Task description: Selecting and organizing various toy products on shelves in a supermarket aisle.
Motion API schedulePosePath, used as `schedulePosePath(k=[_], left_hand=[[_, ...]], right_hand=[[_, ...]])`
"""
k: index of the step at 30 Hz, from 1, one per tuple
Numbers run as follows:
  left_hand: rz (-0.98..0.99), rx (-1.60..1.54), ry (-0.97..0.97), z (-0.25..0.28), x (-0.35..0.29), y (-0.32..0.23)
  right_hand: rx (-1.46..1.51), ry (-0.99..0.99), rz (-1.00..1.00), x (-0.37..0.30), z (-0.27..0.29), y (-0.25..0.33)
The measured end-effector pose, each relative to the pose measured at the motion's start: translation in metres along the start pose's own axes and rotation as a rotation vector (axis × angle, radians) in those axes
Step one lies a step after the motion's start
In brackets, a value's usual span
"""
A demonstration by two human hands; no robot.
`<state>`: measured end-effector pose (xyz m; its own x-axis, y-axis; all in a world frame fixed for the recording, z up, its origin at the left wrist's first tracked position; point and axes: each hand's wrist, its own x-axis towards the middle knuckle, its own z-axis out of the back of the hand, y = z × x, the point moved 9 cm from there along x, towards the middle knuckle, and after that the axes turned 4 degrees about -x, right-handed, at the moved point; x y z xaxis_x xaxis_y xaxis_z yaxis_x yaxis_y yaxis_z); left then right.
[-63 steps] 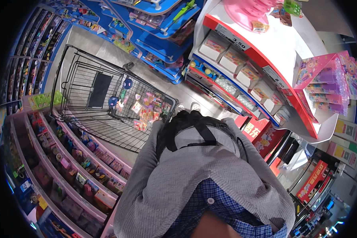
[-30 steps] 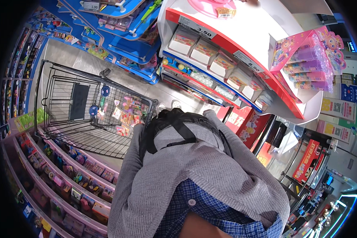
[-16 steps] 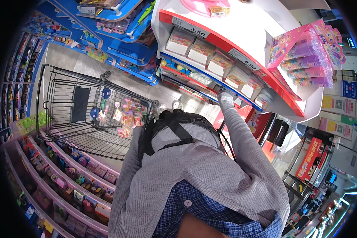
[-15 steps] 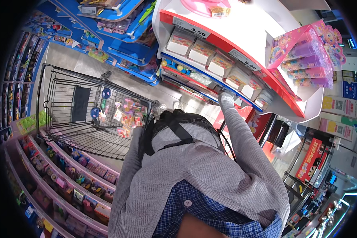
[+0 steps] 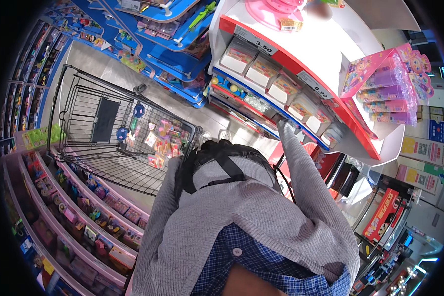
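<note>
Head view: one black cart (image 5: 105, 121) bearing two blue discs (image 5: 139, 110) stands left; one red-edged stand (image 5: 287, 60) holds at least five clear boxes (image 5: 282, 89). Right hand (image 5: 282, 124) reaches just below the boxes — its grip I cannot tell. Left hand is hidden — its sleeve (image 5: 165, 190) ends beside the cart.

Left hand hidden; right hand (image 5: 285, 127) (partly) too

Right hand (image 5: 285, 127) is at the blue-edged shelf (image 5: 306, 130) below the white table (image 5: 325, 44); grip unclear. Left sleeve (image 5: 165, 185) ends near the shopping cart (image 5: 105, 121), left hand hidden. Colourful packets (image 5: 166, 138) lie in the cart's right end.
</note>
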<state>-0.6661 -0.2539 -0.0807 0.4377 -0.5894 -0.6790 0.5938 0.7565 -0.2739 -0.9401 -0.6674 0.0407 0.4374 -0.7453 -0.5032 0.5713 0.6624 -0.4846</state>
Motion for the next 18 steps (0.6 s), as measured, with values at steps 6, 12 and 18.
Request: schedulePosePath(k=[6,12,18], left_hand=[[0.098,0.030,0.107,-0.015,0.017,0.010],[0.083,-0.008,-0.017,0.008,0.008,-0.014],[0.177,-0.023,0.016,-0.004,-0.009,0.012]], right_hand=[[-0.379,-0.509,0.162,-0.011,0.001,0.000],[-0.430,-0.496,-0.006,0.024,-0.072,-0.013],[0.269,-0.304,-0.184,0.020,-0.033,-0.018]])
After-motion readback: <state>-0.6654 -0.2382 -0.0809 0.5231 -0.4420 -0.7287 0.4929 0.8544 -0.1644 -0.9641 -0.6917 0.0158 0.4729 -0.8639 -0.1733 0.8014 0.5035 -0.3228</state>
